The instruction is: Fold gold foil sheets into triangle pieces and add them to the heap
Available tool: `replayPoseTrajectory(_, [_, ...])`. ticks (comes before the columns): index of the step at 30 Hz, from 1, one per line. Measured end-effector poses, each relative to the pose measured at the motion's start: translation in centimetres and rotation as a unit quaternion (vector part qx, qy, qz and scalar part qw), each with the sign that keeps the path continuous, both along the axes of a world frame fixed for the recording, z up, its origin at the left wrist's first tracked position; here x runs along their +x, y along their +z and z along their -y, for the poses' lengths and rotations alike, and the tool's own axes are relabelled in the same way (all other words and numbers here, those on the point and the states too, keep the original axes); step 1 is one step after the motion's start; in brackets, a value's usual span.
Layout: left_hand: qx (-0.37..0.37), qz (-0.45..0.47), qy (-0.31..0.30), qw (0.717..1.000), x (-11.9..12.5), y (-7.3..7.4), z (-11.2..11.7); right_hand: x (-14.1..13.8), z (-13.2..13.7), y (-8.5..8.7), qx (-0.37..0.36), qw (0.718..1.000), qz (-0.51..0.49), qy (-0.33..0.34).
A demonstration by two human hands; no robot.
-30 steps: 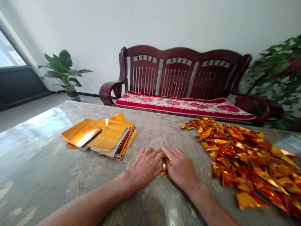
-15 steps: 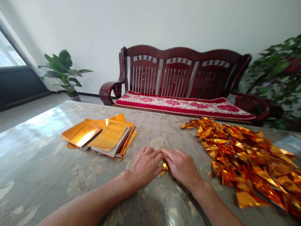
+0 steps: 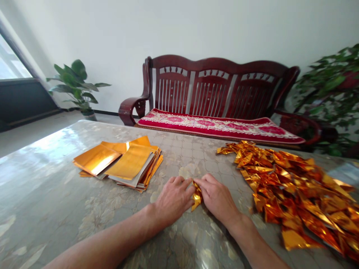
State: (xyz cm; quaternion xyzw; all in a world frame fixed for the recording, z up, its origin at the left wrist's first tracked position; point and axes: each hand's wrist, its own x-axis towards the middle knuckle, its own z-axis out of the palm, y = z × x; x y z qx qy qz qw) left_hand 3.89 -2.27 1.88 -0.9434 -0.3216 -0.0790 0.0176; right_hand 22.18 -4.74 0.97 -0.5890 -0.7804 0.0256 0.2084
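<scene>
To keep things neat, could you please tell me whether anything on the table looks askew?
Mildly: the stack of gold sheets on the left is uneven, sheets lying at different angles; the folded gold pieces on the right lie jumbled.

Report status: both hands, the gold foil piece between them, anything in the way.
Left hand, right hand both at gold foil piece; grip partly hidden. Sheet stack left, folded-foil heap right, both apart from hands.

Left hand [image 3: 175, 198] is being held low, palm down, fingers [image 3: 187, 185] being bent toward right hand [image 3: 218, 198]; right hand is being angled inward, fingers being curled. Bare left forearm [image 3: 112, 239] and right forearm [image 3: 256, 241] are being slanted inward.
</scene>
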Motion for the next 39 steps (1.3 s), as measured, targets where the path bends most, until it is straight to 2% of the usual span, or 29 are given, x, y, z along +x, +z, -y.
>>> replayPoseTrajectory(13, [0.010,0.006,0.008,1.000,0.0,-0.3,-0.1,-1.3,0.3,0.6,0.001,0.992,0.127,-0.006])
replayPoseTrajectory(17, [0.019,-0.001,-0.009,1.000,0.0,-0.2,0.0,-0.8,0.1,0.8,-0.022,0.995,0.098,-0.003])
replayPoseTrajectory(21, [0.028,-0.005,-0.021,0.999,-0.1,-0.1,0.1,0.6,-0.5,0.7,-0.070,0.997,0.002,0.022])
replayPoseTrajectory(24, [0.038,-0.005,-0.020,0.999,-0.1,-0.2,0.1,1.3,-0.7,0.3,-0.073,0.996,-0.041,-0.011])
replayPoseTrajectory(28, [0.047,-0.005,-0.031,0.998,0.0,-0.4,0.0,1.1,-0.5,-0.4,-0.031,0.998,-0.017,-0.057])
replayPoseTrajectory(33, [0.043,-0.010,-0.028,0.999,0.2,-0.4,0.0,0.7,-0.1,-1.0,0.001,0.999,0.034,-0.032])
replayPoseTrajectory(39, [0.043,0.009,-0.035,0.998,0.0,-0.3,0.2,1.3,-0.3,-0.9,-0.026,0.999,0.034,-0.006])
